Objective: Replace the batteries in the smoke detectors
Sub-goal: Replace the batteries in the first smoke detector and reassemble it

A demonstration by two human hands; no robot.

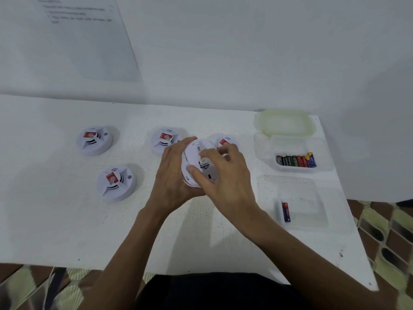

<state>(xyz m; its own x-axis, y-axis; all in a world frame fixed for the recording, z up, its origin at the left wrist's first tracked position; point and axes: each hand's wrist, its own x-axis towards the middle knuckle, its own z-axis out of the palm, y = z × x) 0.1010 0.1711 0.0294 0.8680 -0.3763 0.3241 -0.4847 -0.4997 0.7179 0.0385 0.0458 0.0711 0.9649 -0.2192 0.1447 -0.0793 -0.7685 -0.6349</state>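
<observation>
A white round smoke detector (196,153) is held above the table with its back side up, tilted toward me. My left hand (173,173) grips its left rim from below. My right hand (223,173) lies over the back, its thumb and fingers curled on the battery compartment; a small dark part shows between them. Whether a battery is pinched there I cannot tell. Several fresh batteries (296,160) lie in a clear tray (292,142) at the right. One single battery (286,211) lies in a second clear tray (312,198) nearer me.
Other white smoke detectors with red labels rest face up on the white table: far left (93,140), front left (116,182), behind my left hand (164,139) and behind my right hand (224,140). A pale lid (285,123) lies at the back right. Table edge runs close at the right.
</observation>
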